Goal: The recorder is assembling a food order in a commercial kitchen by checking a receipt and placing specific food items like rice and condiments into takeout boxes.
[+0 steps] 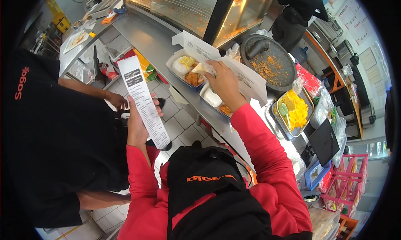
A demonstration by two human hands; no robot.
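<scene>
1. The person's left hand [137, 122] is closed on a long white printed paper slip [144, 100], pinching it at its middle so that it stands up and slants over the tiled floor [179, 119], off the near edge of the counter [158, 44].
2. The right hand [224, 84], coming out of a red sleeve [267, 152], is stretched over the counter with the fingers curled on a small pale piece of food [201, 69], held above the open food box [187, 69].
3. That box sits on the steel counter near its near edge, its white lid [196, 46] folded back toward the glass display case [188, 8]; white rice, a yellow portion and an orange-brown portion lie inside it.
4. A second open box [214, 100] lies just beside the first, right at the near edge and partly under the right wrist; rice and a brown portion show in it.
5. Farther along the counter, to the right, stands a round dark stone mortar [273, 64] strewn with orange crumbs, a dark pestle [258, 47] lying across it.
6. Next to the mortar a metal tray [292, 112] holds yellow food with some green slices.
7. A dark tablet [323, 142] leans at the counter's right end, near a pink wire basket [346, 181].
8. Another person in a black shirt [54, 131] stands on the left, one hand [118, 100] close to the paper slip.
</scene>
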